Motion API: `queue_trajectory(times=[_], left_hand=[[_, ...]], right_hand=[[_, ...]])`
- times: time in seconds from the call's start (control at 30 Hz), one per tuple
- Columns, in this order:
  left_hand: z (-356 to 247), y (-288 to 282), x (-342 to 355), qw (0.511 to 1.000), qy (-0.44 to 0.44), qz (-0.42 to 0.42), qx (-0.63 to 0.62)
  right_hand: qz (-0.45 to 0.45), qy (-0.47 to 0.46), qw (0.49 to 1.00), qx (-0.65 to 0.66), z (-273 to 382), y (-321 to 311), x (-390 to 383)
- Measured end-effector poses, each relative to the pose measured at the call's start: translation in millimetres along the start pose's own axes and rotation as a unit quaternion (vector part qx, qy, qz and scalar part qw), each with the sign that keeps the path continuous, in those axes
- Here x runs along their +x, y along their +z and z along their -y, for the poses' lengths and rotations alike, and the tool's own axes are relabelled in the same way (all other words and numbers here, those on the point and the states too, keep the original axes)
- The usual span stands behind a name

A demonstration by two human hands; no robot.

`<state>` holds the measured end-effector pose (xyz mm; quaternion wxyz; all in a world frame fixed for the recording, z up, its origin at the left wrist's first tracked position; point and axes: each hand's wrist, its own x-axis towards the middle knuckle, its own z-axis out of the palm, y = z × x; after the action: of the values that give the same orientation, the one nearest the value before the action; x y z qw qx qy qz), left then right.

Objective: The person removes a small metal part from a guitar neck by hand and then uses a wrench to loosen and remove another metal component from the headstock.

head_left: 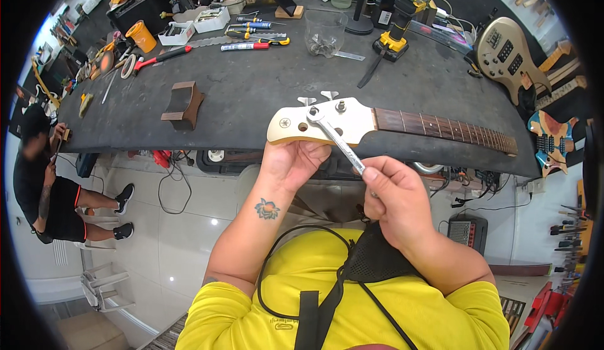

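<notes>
A bass guitar neck [434,125] lies across the front of the bench, its cream headstock [286,116] to the left and its dark fretboard running right. My left hand [293,163] grips the headstock's near edge from below, its fingers partly hidden under the wood. In my right hand [397,200] is a combination wrench [340,143], held by its lower end. The wrench's ring end sits over a tuner post on the headstock. Beside it stands another tuner post [340,106]. Two metal tuning keys [328,95] stick out at the far edge. Two open holes [303,127] show nearer me.
A wooden neck rest [183,105] stands left on the dark bench [245,79]. Farther back are a clear tub of hardware [324,33], a yellow cordless drill [402,22], screwdrivers [255,25] and a marker [244,46]. A guitar body [513,54] leans right. Another person [47,174] works at far left.
</notes>
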<state>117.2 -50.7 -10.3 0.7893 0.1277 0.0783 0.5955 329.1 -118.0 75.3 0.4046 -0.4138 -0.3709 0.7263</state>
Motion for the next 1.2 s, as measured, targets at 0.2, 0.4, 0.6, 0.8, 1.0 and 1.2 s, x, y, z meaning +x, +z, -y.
queue_trajectory(times=[0.2, 0.4, 0.6, 0.8, 1.0, 1.2], left_hand=[[-4.0, -6.4, 5.3, 0.995, -0.084, -0.001, -0.061], [-17.5, -10.0, 13.7, 0.975, -0.196, -0.03, -0.096], [-6.5, -13.7, 12.3, 0.995, -0.093, 0.024, -0.04], [6.8, -24.4, 10.3, 0.995, 0.082, 0.029, 0.046], [16.7, -33.2, 4.7, 0.986, 0.13, 0.05, 0.093], [19.9, -24.4, 4.5, 0.985, 0.141, 0.048, 0.09]], right_hand=[[-0.035, -0.06, 0.997, 0.037, 15.2, -21.0, 8.6], [-0.051, -0.104, 0.993, -0.004, 33.0, -24.7, 19.8], [-0.017, -0.079, 0.997, 0.009, 33.6, -13.6, -0.1], [0.04, 0.03, 0.997, 0.054, -6.6, 7.7, -12.8], [0.004, -0.063, 0.998, 0.022, -3.4, 6.5, -8.6], [0.027, -0.022, 0.999, -0.042, 3.4, 18.8, -10.2]])
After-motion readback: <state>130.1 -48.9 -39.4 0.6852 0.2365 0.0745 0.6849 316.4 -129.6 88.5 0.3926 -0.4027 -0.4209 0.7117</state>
